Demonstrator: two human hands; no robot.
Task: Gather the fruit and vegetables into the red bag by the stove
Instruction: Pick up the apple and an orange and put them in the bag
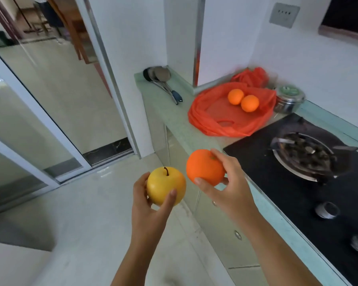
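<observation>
My left hand [148, 205] grips a yellow apple [166, 185] with a dark stem, held over the floor in front of the counter. My right hand [227, 182] grips an orange [205, 166] at the counter's front edge, just left of the stove. The red bag [215, 118] lies open and flat on the counter beyond both hands, to the left of the stove. Two oranges [235, 96] [249, 103] sit side by side inside it.
A black gas stove [298, 182] with a burner [304, 155] fills the right of the pale green counter [174, 120]. A steel lidded tin [288, 99] stands behind the bag. Ladles [161, 79] lie at the counter's far left end. Glass sliding doors stand to the left.
</observation>
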